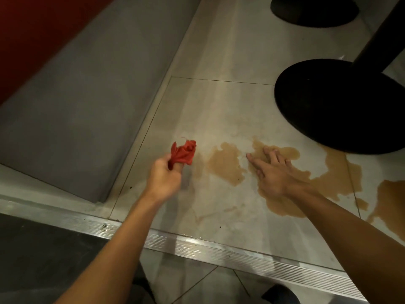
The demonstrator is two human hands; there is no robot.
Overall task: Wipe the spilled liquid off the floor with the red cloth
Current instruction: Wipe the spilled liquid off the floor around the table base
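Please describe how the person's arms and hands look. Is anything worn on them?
Nothing is worn that I can see. The left hand and the right hand have no gloves, rings, watch or bracelet. The left forearm and the right forearm show no sleeve as far as the picture's edge.

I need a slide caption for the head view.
Left hand holds the red cloth beside brown spilled liquid; right hand open over it.

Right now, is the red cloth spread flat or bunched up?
Bunched up. The red cloth is crumpled in the left hand, whose fingers pinch one end; it is not spread over the brown spill.
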